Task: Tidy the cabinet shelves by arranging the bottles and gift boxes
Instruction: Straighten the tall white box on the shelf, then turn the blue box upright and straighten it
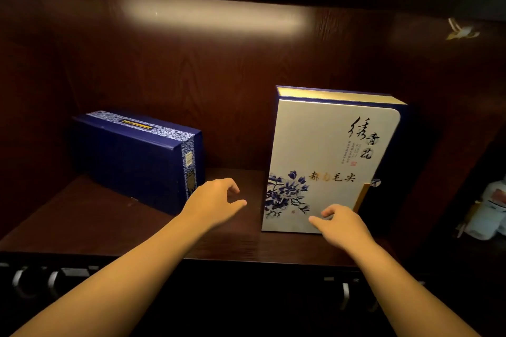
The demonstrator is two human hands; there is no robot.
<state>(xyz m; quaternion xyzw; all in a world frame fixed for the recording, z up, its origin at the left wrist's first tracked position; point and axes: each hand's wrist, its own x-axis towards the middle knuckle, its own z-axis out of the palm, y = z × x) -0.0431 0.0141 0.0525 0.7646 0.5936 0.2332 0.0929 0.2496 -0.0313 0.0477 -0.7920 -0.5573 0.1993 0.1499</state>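
A white gift box (325,156) with blue flowers and dark calligraphy stands upright on the dark wooden shelf (109,221), right of centre. A dark blue gift box (131,156) with a patterned band lies at the shelf's left rear. My left hand (216,201) hovers in the gap between the two boxes, fingers apart and empty. My right hand (342,224) is at the lower front of the white box, fingers loosely spread, fingertips close to or touching its face.
The cabinet's back panel (191,68) glows under a strip light. A white ceramic bottle (490,210) stands in the neighbouring compartment at far right. Metal drawer handles (35,282) line the front below the shelf. A side wall (449,145) rises just right of the white box.
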